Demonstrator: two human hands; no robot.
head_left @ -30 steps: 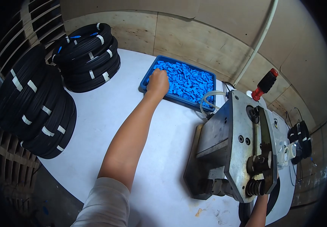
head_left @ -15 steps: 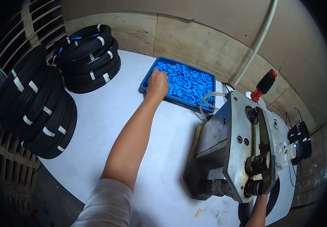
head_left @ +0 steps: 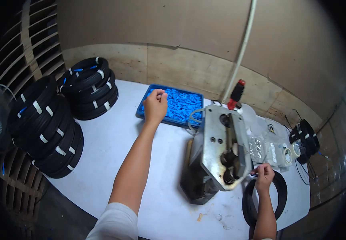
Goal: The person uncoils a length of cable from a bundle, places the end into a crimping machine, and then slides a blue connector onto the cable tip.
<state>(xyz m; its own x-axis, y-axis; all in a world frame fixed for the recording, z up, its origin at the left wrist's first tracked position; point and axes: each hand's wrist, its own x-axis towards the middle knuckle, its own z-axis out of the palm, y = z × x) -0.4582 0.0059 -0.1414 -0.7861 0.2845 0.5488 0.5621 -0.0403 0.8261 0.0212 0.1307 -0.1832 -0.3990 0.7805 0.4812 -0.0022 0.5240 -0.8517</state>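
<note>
My left hand is above the near-left part of a blue tray filled with small blue plastic pieces. Its fingers are curled together, and whatever they may hold is hidden. To the right, my right hand pinches a thin dark cable end close to the side of a metal press. Under that hand and forearm lies a black cable coil on the white table.
Tall stacks of black cable coils with white ties stand on the left. A red-and-black handle rises behind the press. Plastic bags, tape rolls and another coil stack sit at the right.
My left hand has lifted slightly out of the blue pieces. My right hand has come into view from behind the press. The view has shifted, so the press appears further left.
</note>
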